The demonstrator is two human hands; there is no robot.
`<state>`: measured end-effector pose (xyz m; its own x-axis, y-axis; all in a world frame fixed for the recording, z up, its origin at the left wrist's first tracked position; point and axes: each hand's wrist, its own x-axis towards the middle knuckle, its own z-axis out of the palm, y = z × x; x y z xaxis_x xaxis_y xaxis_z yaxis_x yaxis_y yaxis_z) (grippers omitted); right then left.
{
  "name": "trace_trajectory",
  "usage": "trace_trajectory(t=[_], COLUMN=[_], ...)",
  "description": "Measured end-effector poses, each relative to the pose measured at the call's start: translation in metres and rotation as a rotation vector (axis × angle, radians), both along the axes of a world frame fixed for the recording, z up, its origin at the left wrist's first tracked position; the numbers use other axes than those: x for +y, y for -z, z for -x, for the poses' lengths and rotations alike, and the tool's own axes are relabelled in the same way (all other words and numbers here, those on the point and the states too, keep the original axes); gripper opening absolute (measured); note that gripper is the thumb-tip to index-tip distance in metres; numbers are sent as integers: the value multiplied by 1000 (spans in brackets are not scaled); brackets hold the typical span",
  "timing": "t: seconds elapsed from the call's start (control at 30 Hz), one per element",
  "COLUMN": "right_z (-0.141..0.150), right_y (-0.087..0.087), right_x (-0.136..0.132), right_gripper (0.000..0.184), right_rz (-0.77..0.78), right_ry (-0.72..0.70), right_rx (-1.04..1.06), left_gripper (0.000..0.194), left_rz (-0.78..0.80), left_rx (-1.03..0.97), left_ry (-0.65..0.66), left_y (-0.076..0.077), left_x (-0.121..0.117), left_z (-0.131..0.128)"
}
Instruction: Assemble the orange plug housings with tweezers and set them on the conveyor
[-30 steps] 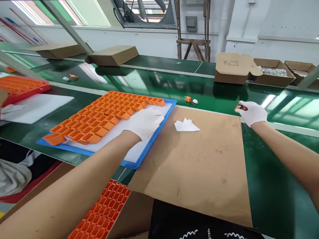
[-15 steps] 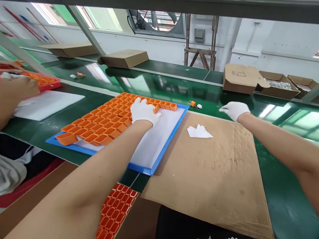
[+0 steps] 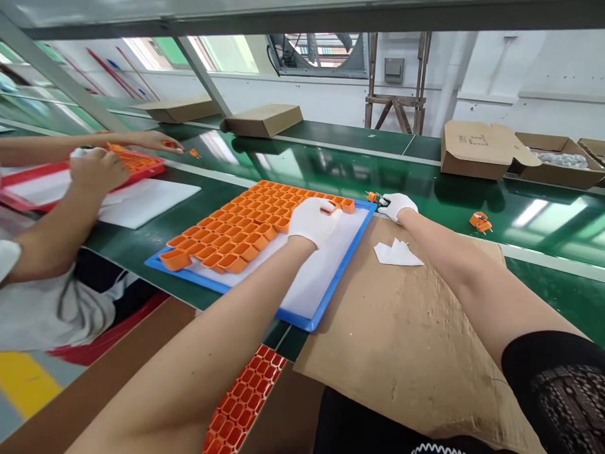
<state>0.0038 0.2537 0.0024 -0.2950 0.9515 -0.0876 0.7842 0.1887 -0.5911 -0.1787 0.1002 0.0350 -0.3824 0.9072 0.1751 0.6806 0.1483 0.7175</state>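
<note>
Co-worker's hands [image 3: 97,165] at far left work at a red tray [image 3: 28,183], their grip blurred. Orange caps [image 3: 236,227] stand in tight rows on the blue tray [image 3: 326,299], which lies on the bench [image 3: 425,183], so each fresh piece joins the row end. Left hand [image 3: 312,221], gloved, rests there, fingers curled onto the last cap, likely seating it. Right hand [image 3: 397,205] reaches past the tray corner to a small orange part [image 3: 372,197], fingers closing round it; whether they grip it I cannot tell. Another orange part [image 3: 479,221] lies well apart. A lower orange grid [image 3: 241,403] is cut off below.
</note>
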Motion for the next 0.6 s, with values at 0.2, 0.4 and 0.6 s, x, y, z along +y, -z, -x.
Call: trace_trajectory(t=[0.2, 0.4, 0.6], right_z=[-14, -92, -157], right_y=[-4, -32, -45], right_x=[-7, -57, -164], right_gripper=[31, 39, 31], right_rz=[32, 91, -76], right_ry=[92, 124, 79], right_rx=[222, 494, 518], left_gripper=[14, 10, 8], left_rz=[-43, 113, 444], left_rx=[-566, -1319, -1421], left_ry=[106, 217, 463], left_y=[-1, -17, -12], left_x=[-23, -33, -64], left_z=[-47, -86, -142])
